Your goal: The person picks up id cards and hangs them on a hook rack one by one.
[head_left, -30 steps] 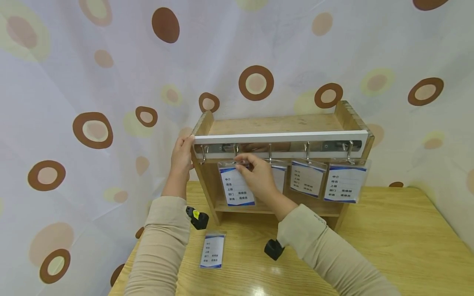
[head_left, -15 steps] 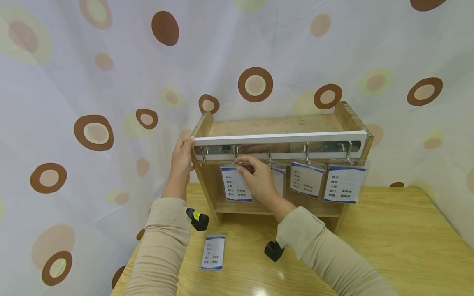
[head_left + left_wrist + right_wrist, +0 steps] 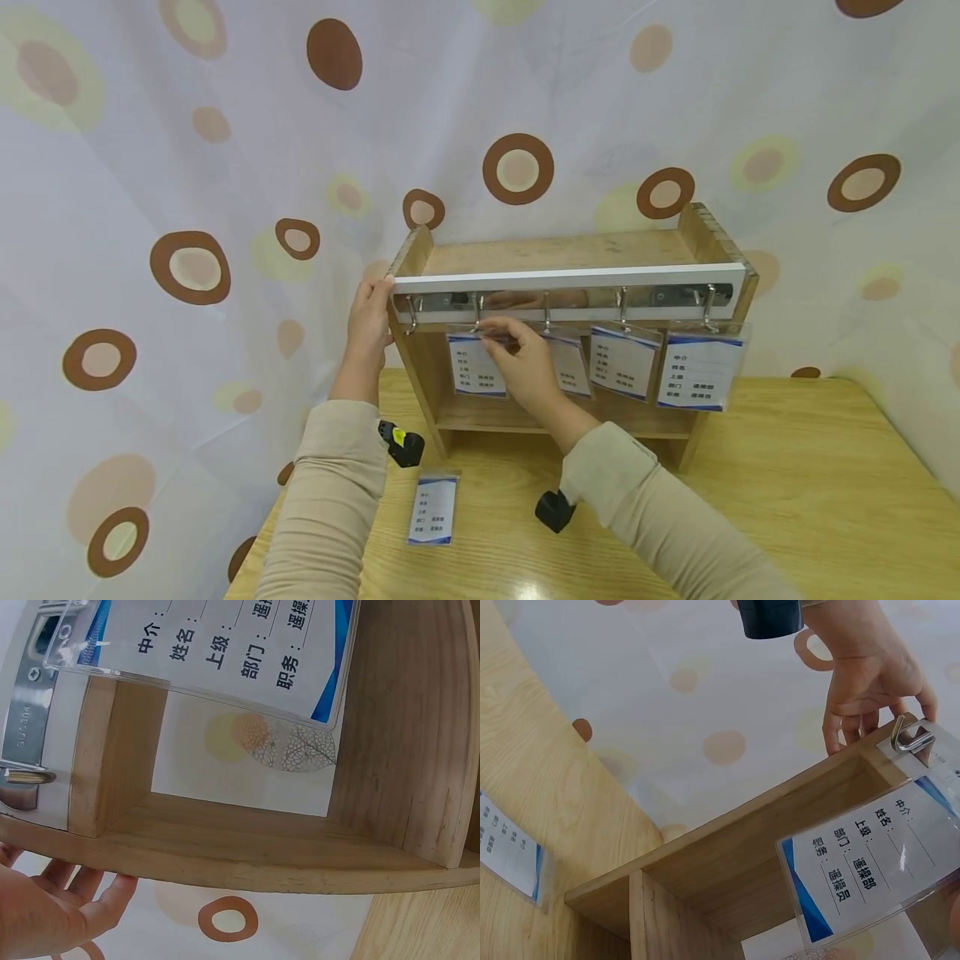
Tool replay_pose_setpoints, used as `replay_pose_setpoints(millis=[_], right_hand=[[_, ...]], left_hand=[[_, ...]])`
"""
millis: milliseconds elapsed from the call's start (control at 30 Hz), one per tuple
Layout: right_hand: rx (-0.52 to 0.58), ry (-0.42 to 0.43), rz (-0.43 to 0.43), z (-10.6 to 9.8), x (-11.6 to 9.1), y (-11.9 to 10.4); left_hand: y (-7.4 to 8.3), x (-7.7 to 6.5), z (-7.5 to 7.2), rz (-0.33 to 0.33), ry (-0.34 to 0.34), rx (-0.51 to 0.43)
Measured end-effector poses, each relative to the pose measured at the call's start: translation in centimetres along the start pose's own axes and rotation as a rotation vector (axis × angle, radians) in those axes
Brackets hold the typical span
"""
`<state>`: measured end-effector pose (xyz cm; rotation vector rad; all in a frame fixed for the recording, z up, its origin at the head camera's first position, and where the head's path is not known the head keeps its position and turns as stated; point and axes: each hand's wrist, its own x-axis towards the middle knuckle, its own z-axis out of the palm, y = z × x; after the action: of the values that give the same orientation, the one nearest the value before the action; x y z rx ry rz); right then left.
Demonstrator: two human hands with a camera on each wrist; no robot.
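My left hand (image 3: 367, 321) grips the upper left corner of a wooden shelf unit (image 3: 558, 250), its fingers against the outer side in the left wrist view. My right hand (image 3: 528, 358) pinches the top edge of a clear-sleeved name badge (image 3: 478, 367), just under the second metal hook (image 3: 476, 308) from the left. The fingers hide part of the badge's top, so whether the hook passes through it cannot be told. The leftmost hook (image 3: 411, 312) bears nothing. Right of my hand hang more badges: one partly hidden (image 3: 570, 367), one tilted (image 3: 621, 362) and one at the far right (image 3: 701, 371).
A white rail (image 3: 570, 277) with a metal hook strip runs across the front of the shelf unit. Another badge (image 3: 432, 510) lies flat on the wooden table (image 3: 810, 483), in front of the unit. Behind stands a spotted curtain (image 3: 600, 100).
The pinched badge's lower edge has swung back and up towards the shelf, while my right hand has shifted very slightly right and down. My left hand keeps its grip.
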<state>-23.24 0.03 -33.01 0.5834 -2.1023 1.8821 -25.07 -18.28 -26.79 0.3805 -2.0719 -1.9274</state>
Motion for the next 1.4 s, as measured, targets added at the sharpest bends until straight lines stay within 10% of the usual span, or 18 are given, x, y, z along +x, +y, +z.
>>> replay_pose_setpoints(millis=[633,1100,1400], right_hand=[[0.053,0.070,-0.132,-1.0,-3.2,0.1],[0.040,-0.010,0.112,-0.1,-6.7,3.1],[0.042,-0.013,0.112,0.2,-7.9,4.4]], left_hand=[[-0.1,-0.1,-0.4,-0.004,0.007,0.003],[-0.1,-0.1,-0.3,-0.008,-0.020,0.019],[0.0,0.0,-0.5,-0.009,-0.047,0.020]])
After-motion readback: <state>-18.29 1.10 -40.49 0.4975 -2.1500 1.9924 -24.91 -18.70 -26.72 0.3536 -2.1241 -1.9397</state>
